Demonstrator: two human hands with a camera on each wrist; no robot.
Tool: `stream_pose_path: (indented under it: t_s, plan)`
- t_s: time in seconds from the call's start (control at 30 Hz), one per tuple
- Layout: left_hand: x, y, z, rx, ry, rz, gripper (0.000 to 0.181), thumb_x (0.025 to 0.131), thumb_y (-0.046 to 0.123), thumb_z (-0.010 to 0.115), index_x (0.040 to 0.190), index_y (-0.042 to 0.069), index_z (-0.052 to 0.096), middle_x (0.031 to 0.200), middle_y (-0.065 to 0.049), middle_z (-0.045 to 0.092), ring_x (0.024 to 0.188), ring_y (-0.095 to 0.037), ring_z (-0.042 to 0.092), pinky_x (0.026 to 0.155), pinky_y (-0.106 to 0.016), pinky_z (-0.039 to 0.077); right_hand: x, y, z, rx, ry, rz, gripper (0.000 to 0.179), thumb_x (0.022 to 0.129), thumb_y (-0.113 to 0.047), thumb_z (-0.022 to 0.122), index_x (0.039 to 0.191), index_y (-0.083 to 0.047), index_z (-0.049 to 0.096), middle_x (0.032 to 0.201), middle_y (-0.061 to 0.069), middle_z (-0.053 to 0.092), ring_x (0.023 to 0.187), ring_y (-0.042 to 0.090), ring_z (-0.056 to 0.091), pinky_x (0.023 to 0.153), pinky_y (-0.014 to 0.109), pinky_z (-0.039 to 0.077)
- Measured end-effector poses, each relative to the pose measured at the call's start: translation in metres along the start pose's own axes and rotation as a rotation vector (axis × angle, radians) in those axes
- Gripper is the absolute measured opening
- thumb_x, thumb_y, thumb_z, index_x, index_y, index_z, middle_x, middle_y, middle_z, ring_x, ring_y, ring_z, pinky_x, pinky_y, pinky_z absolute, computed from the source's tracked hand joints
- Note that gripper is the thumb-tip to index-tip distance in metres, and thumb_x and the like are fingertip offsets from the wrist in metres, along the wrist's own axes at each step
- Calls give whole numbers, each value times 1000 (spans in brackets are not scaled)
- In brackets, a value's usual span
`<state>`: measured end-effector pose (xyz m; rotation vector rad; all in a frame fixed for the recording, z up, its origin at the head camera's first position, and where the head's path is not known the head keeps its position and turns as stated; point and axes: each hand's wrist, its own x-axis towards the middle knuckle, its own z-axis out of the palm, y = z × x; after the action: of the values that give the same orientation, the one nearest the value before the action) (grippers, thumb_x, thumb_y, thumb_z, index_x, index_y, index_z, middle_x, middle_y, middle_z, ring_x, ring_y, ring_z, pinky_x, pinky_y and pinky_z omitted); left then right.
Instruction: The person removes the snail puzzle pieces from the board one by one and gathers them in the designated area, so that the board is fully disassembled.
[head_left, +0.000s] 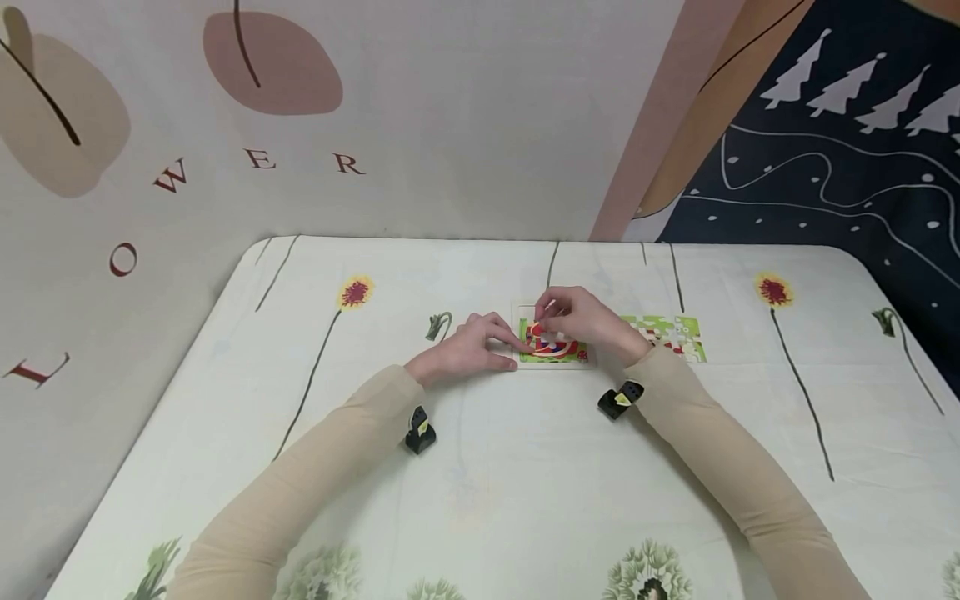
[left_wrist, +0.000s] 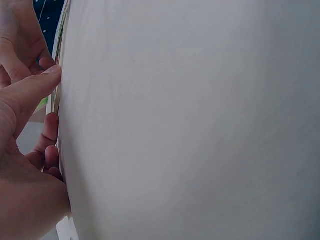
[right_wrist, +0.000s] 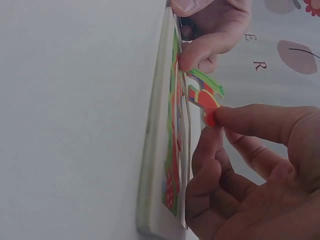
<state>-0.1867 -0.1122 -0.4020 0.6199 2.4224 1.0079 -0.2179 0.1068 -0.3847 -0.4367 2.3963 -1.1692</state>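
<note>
Head — right hand point(head_left: 581, 318) across puzzle point(head_left: 555, 359), pieces point(head_left: 686, 337) beside

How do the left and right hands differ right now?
Hold: the right hand pinches a red-and-yellow puzzle piece between thumb and finger; the left hand pinches no visible piece, one finger stretched out onto the puzzle board.
Place: the left hand is at the board's left edge; the right hand is over its upper right part.
Shared: both work at the same board, wear beige sleeves and have a black wrist device.
</note>
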Motion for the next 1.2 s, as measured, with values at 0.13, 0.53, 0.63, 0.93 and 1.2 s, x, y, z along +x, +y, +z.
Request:
stream_pose_path:
  t_s: [0.13,0.53,0.63,0.93,1.2]
  plan:
    - [0,1,0,-4,1,-15,30,88,17,75,118,18,75,125,-9,58,116,-25,39,97,-39,31,-2,1,-4,37,28,21,11,98,-13,60,108,-7,63,108,15,66,88,22,57,68,27,46]
    - [-1,2,0,5,8,-7,30,87,16,75,117,16,75,124,-10,58,114,-25,39,94,-36,31,-9,4,-15,45,62,-26,14,96,-9,59,107,-4,64,106,17,69,94,22,61,78,29,44]
    - [-1,1,0,5,6,-4,30,87,17,75,117,16,75,123,-9,58,114,-25,39,92,-36,31,-11,4,-18,48,66,-20,14,96,-11,60,107,-4,64,107,17,69,94,22,61,78,30,43]
    - [-2,1,0,-5,12,-8,31,87,15,75,117,17,75,124,-9,58,115,-25,39,96,-37,31,-20,7,-26,59,60,8,15,96,-12,60,108,-4,64,107,15,70,96,21,60,84,32,41]
    - [-2,1,0,3,7,-5,30,87,16,75,118,16,75,125,-9,58,115,-25,40,94,-36,31,-30,11,-37,52,62,30,18,96,-17,62,109,-5,64,108,13,70,97,21,60,84,34,41]
